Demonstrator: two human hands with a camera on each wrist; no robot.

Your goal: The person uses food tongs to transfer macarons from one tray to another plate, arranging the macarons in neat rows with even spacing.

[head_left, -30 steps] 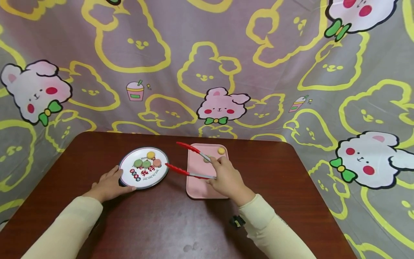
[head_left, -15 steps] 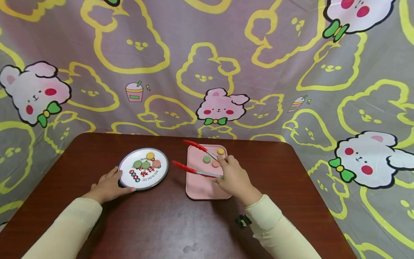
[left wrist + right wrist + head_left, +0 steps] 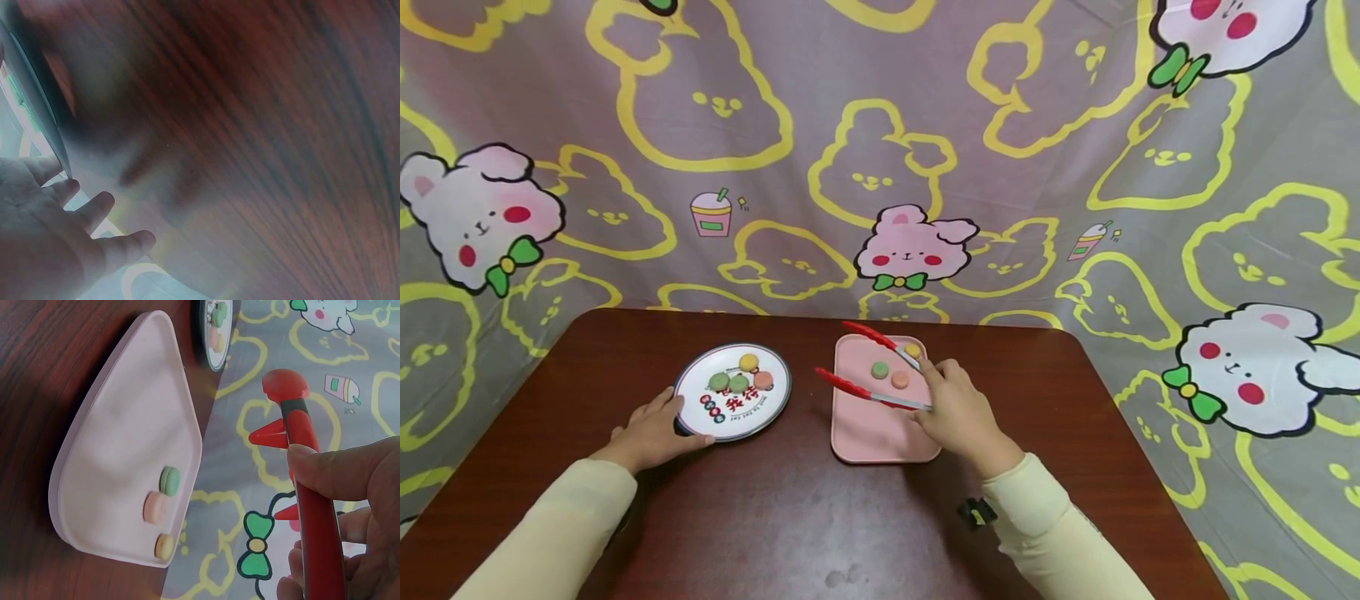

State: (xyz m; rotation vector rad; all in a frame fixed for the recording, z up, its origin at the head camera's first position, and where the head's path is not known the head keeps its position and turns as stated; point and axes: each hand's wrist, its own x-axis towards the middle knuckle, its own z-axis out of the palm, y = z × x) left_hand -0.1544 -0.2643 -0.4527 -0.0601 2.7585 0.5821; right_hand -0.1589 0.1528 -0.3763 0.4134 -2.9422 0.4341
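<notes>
I'm resting the left hand (image 3: 651,432), fingers spread, against a round white plate (image 3: 698,372) holding four small green, yellow and pink macarons (image 3: 738,382). I'm poising empty red-and-silver tongs (image 3: 847,386), arms apart, over a rectangular pink tray (image 3: 868,437) holding three more macarons (image 3: 880,370), the right hand's (image 3: 961,414) fingers clamping their handles. I'm probably lining up a pick, needing lowering, then squeezing.

Behind the table (image 3: 760,517) hangs cloth (image 3: 917,167) showing 2 printed cups (image 3: 711,214) (image 3: 1087,242).

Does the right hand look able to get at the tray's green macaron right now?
Probably yes: the right hand holds the tongs spread apart, and the green macaron lies uncovered on the pink tray.
</notes>
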